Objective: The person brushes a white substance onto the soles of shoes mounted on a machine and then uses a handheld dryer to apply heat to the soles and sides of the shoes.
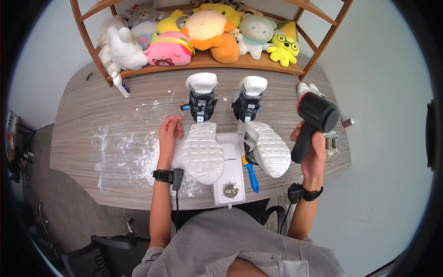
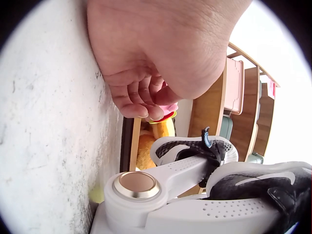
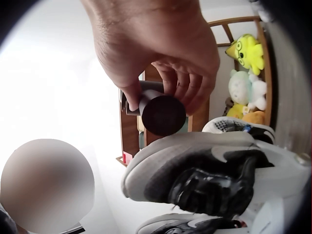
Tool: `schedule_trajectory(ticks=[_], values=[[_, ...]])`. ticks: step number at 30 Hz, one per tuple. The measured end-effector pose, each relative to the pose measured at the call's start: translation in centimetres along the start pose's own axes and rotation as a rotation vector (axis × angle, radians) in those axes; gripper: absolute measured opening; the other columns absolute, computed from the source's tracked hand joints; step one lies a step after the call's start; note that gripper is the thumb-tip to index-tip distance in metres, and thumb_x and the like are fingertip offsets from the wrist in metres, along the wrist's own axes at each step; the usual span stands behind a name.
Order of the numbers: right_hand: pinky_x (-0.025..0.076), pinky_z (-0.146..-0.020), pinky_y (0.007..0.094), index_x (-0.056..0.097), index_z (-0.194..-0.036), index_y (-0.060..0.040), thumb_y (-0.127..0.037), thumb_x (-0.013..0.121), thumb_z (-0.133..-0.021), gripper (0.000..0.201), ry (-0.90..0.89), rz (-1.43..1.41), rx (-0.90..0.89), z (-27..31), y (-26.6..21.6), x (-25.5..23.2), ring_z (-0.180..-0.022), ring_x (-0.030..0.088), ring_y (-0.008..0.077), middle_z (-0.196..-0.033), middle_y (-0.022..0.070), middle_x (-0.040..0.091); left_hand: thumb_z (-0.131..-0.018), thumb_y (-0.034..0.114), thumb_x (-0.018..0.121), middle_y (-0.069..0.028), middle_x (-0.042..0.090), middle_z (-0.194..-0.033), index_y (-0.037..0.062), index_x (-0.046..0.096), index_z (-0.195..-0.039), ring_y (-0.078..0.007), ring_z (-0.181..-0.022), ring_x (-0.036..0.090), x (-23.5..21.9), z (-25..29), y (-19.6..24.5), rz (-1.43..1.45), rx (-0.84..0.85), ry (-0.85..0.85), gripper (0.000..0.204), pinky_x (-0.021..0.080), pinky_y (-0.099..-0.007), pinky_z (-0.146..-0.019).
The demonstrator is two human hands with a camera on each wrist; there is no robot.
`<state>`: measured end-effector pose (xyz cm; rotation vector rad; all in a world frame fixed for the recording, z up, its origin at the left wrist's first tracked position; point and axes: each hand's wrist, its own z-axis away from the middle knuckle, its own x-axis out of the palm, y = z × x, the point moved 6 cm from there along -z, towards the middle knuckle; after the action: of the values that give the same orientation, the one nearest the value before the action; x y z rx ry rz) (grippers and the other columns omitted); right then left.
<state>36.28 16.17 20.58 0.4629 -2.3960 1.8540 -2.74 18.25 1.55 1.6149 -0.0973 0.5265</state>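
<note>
My right hand (image 1: 314, 152) grips the handle of a black dryer-like device (image 1: 316, 117), held up to the right of the shoes; in the right wrist view the hand (image 3: 161, 53) has fingers and thumb round its dark handle (image 3: 163, 114). My left hand (image 1: 170, 138) rests by the table surface left of the shoes, fingers loosely curled with nothing in them, as the left wrist view shows the hand (image 2: 156, 58). Two shoes with white soles up (image 1: 203, 154) (image 1: 272, 150) and two more shoes behind (image 1: 201, 94) (image 1: 250, 97) sit on a white rack machine (image 1: 229, 171) reading 48°C.
A blue-handled brush (image 1: 252, 177) lies right of the machine's base. White residue (image 1: 124, 147) marks the table (image 1: 83, 120) at left. A white bottle (image 1: 121, 85), a small bottle (image 1: 348, 123) and other shoes (image 1: 331, 143) stand or lie near the edges. Plush toys (image 1: 168, 48) fill the shelf behind.
</note>
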Motion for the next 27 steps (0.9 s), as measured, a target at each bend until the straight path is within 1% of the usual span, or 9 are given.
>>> schedule_trajectory(ticks=[1,4,5,9,15,19,21,25,27], values=[[0.049,-0.083,0.0323,0.058,-0.122,0.0053,-0.04,0.065,-0.094,0.054,-0.069,0.001,0.055,-0.5,0.6,-0.4,-0.093,0.062,0.019,-0.112,0.0139,0.065,-0.104,0.018,0.047,0.0005,0.051,-0.074,0.0026,0.063,-0.105,-0.0083,-0.061,0.048,-0.1,0.0,-0.1,0.011,0.004,0.017,0.022,0.04,-0.0231,-0.055],[0.048,-0.089,0.0325,0.059,-0.123,0.0044,-0.034,0.064,-0.096,0.047,-0.072,0.06,0.131,-1.9,1.5,-0.4,-0.099,0.063,0.0186,-0.116,0.0135,0.066,-0.104,0.018,0.048,0.0005,0.051,-0.074,0.0028,0.063,-0.105,-0.0085,-0.062,0.048,-0.1,0.1,0.0,-0.002,-0.001,0.015,0.022,0.04,-0.023,-0.055],[0.046,-0.096,0.0335,0.059,-0.125,0.0032,-0.03,0.062,-0.098,0.042,-0.084,0.069,0.139,-2.5,1.7,-0.1,-0.105,0.062,0.0187,-0.119,0.0126,0.065,-0.104,0.018,0.048,0.0005,0.051,-0.074,0.0028,0.063,-0.105,-0.0085,-0.062,0.048,-0.1,0.1,0.0,-0.001,-0.001,0.015,0.022,0.04,-0.023,-0.055],[0.043,-0.103,0.0362,0.058,-0.127,0.0018,-0.027,0.06,-0.1,0.04,-0.05,0.125,0.171,-4.1,3.3,0.4,-0.113,0.061,0.0215,-0.122,0.0121,0.064,-0.104,0.019,0.048,0.0005,0.051,-0.074,0.0029,0.063,-0.105,-0.0086,-0.061,0.049,-0.2,0.0,-0.1,0.008,0.006,0.007,0.022,0.04,-0.023,-0.055],[0.047,-0.099,0.037,0.054,-0.129,0.0013,-0.025,0.062,-0.099,0.04,-0.06,0.132,0.085,-4.5,3.0,1.6,-0.11,0.063,0.0222,-0.118,0.0125,0.065,-0.104,0.019,0.048,0.0004,0.051,-0.074,0.0029,0.063,-0.104,-0.0084,-0.061,0.049,-0.4,-0.1,-0.1,0.005,0.018,-0.02,0.022,0.04,-0.023,-0.055],[0.048,-0.097,0.0357,0.056,-0.126,0.0007,-0.023,0.062,-0.099,0.035,-0.121,0.163,0.137,-4.8,2.3,0.8,-0.104,0.065,0.0209,-0.111,0.0106,0.067,-0.104,0.019,0.047,0.0003,0.051,-0.073,0.0028,0.063,-0.104,-0.0081,-0.061,0.048,-0.3,-0.1,-0.2,-0.006,0.022,-0.015,0.022,0.04,-0.0232,-0.055],[0.05,-0.094,0.0326,0.058,-0.122,0.0006,-0.017,0.061,-0.099,0.03,-0.184,0.305,0.07,-4.9,2.0,0.8,-0.098,0.065,0.0179,-0.106,0.0084,0.068,-0.104,0.019,0.047,0.0003,0.051,-0.073,0.0027,0.063,-0.104,-0.0081,-0.06,0.048,-0.2,0.0,-0.1,-0.008,0.022,-0.017,0.022,0.04,-0.0232,-0.055],[0.051,-0.084,0.0271,0.06,-0.119,0.0014,-0.01,0.062,-0.097,0.025,-0.248,0.42,0.125,-4.7,1.0,2.3,-0.091,0.064,0.0121,-0.102,0.0066,0.068,-0.104,0.018,0.047,0.0003,0.051,-0.072,0.0027,0.063,-0.104,-0.0081,-0.06,0.048,-0.1,0.2,0.2,-0.018,0.019,-0.014,0.022,0.04,-0.0232,-0.055],[0.051,-0.083,0.0272,0.061,-0.119,0.0013,-0.012,0.062,-0.098,0.025,-0.265,0.445,0.147,-5.0,0.9,3.0,-0.09,0.063,0.0117,-0.1,0.0062,0.068,-0.104,0.018,0.048,0.0003,0.051,-0.072,0.0027,0.063,-0.104,-0.0081,-0.06,0.049,-0.1,0.1,0.1,-0.009,0.023,-0.016,0.022,0.04,-0.0232,-0.055]])
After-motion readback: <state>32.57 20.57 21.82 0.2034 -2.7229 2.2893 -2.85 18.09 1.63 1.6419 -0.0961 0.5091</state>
